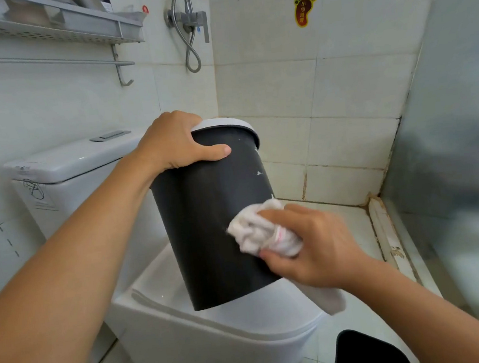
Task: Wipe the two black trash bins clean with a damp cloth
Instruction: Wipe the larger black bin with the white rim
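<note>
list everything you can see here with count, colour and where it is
trash bin: 1, black with white rim ring, tilted, held above the toilet
second bin: 1, black, on the floor, bottom right, partly cut off
cloth: 1, white, pressed to the held bin's side
toilet: 1, white, lid closed, below the bin
shelf: 1, grey, top left wall
shower mixer: 1, silver, on the wall
foot sticker: 1, yellow and brown, on the tiles
left hand: 1, grips the bin's rim
right hand: 1, holds the cloth

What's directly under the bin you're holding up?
The closed white toilet lid lies below the raised black bin, which is held by the left hand. The bin hides the lid's rear part.
</note>
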### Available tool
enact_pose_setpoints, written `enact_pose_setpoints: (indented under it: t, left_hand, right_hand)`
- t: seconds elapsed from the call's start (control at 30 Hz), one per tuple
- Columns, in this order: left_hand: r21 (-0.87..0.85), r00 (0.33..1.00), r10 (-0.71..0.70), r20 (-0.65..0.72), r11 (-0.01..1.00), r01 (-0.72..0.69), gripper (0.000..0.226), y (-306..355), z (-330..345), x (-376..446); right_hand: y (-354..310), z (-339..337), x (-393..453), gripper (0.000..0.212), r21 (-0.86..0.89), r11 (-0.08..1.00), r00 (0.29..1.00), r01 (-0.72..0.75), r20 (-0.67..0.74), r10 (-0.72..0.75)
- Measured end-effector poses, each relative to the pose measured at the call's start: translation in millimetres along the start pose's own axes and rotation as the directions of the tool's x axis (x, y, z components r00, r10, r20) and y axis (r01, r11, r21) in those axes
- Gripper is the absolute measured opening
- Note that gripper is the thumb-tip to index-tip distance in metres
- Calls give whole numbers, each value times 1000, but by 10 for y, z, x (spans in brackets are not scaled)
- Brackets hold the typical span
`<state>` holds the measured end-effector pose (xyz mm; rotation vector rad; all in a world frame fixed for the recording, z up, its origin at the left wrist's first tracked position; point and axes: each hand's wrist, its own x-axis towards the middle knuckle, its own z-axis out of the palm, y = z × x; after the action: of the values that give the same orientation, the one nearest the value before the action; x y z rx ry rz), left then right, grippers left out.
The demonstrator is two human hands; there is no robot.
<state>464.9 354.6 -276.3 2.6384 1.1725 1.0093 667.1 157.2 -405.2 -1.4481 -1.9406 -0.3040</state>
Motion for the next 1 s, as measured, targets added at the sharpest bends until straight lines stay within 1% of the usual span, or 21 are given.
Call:
enact_pose_setpoints:
  t: [0.07, 0.1, 0.17, 0.23, 0.33, 0.4, 0.43, 0.5, 0.57, 0.63, 0.73, 0.8, 0.87, 0.93, 1.0]
  left_hand:
    - [-24, 998, 59, 2, 998, -59, 68, 67, -8, -28]
    - [-16, 997, 77, 3, 997, -77, 70, 105, -3, -33]
    - [27, 998, 65, 6, 997, -66, 71, 157, 13, -19]
    - [62, 1000, 27, 4, 998, -27, 70, 146, 23, 9]
    - [76, 999, -45, 9, 996, 44, 72, 36, 33, 48]
    - [57, 997, -82, 3, 995, 82, 75, -38, 35, 55]
    - [47, 996, -92, -3, 995, 92, 76, -69, 40, 58]
    - [42, 996, -91, -13, 995, 92, 76, -97, 44, 60]
    - [38, 998, -64, -19, 997, 65, 78, -87, 52, 61]
    - [13, 1000, -9, -20, 1000, 10, 82, -34, 50, 38]
    - [-14, 995, 97, -6, 995, -97, 82, 123, 41, -10]
    - [-15, 987, 159, 5, 987, -159, 78, 214, 40, -48]
    - [-13, 978, 210, 0, 978, -210, 76, 246, 40, -77]
    - [-14, 975, 222, -7, 975, -222, 75, 245, 26, -103]
    - [-21, 975, 221, -7, 975, -221, 77, 230, 19, -113]
  right_hand:
    - [27, 12, 145, 49, 82, 989, 983, -121, -127, 131]
    - [35, 13, 212, 50, 111, 977, 967, -180, -161, 196]
    - [33, 24, 260, 49, 115, 965, 953, -234, -169, 251]
    - [1, 30, 183, 47, 85, 979, 969, -187, -148, 198]
    - [-71, 34, -53, 48, 12, 1000, 999, -20, -39, 21]
    - [-113, 32, -169, 47, -35, 995, 995, 93, 40, -91]
    - [-122, 28, -197, 45, -51, 990, 990, 128, 64, -125]
    - [-114, 13, -207, 43, -48, 989, 987, 139, 85, -135]
    - [-84, 7, -176, 45, -23, 993, 991, 116, 71, -114]
    - [-71, 12, -108, 46, 8, 997, 996, 82, 34, -82]
    - [-51, -8, 72, 47, 56, 998, 995, 15, -104, -9]
    - [-2, -53, 214, 46, 102, 994, 976, -48, -208, 69]
    - [79, -109, 347, 43, 191, 971, 942, -140, -275, 190]
    - [152, -173, 473, 39, 319, 916, 905, -244, -263, 333]
    - [182, -213, 555, 36, 375, 880, 889, -292, -231, 394]
